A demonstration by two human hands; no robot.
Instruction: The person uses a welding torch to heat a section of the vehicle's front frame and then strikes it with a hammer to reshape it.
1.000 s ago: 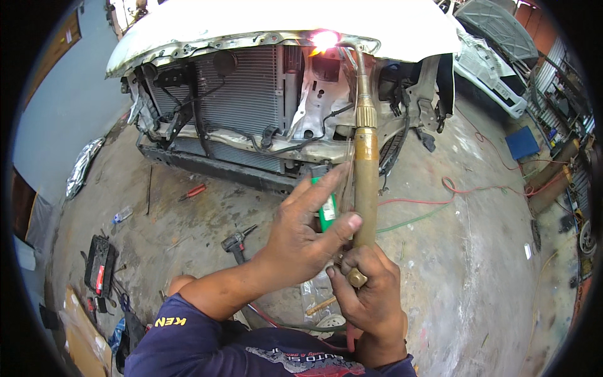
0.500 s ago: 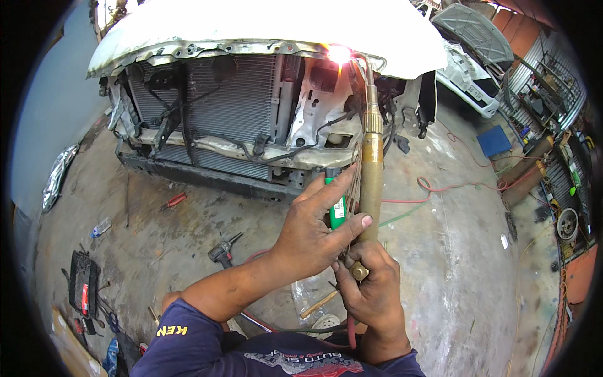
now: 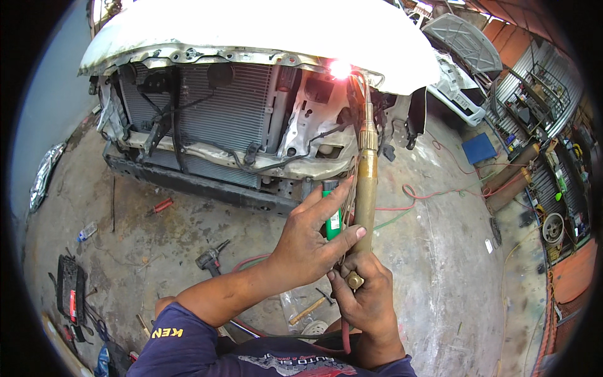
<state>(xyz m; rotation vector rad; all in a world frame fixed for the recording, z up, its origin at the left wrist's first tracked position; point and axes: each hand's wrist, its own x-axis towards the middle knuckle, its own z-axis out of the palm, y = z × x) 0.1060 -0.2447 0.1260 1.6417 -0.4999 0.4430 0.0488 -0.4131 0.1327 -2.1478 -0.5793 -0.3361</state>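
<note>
My right hand (image 3: 365,295) grips the lower end of a brass gas torch (image 3: 367,188) near its knob. My left hand (image 3: 304,242) is closed beside it, holding a green lighter-like object (image 3: 331,210) and several thin metal rods (image 3: 349,191), with the thumb lying close against the torch. The torch's slim neck reaches up to the lower lip of a white hood (image 3: 251,28), where a bright pink-white glow (image 3: 340,68) hides the tip and the metal at that spot. Below the hood the stripped car front shows a radiator (image 3: 195,116), loose cables and a dark lower bar (image 3: 201,188).
Red and green hoses (image 3: 411,195) cross the concrete floor. Red-handled pliers (image 3: 160,206), a bottle (image 3: 86,231), a power tool (image 3: 210,257), a hammer (image 3: 308,311) and a black tool tray (image 3: 69,289) lie around. A blue panel (image 3: 478,148) and scrap parts (image 3: 546,182) stand at the right.
The view has shifted, so the car and floor items sit lower and further left. The glow stays at the hood lip and looks rounder. Both hands keep their hold.
</note>
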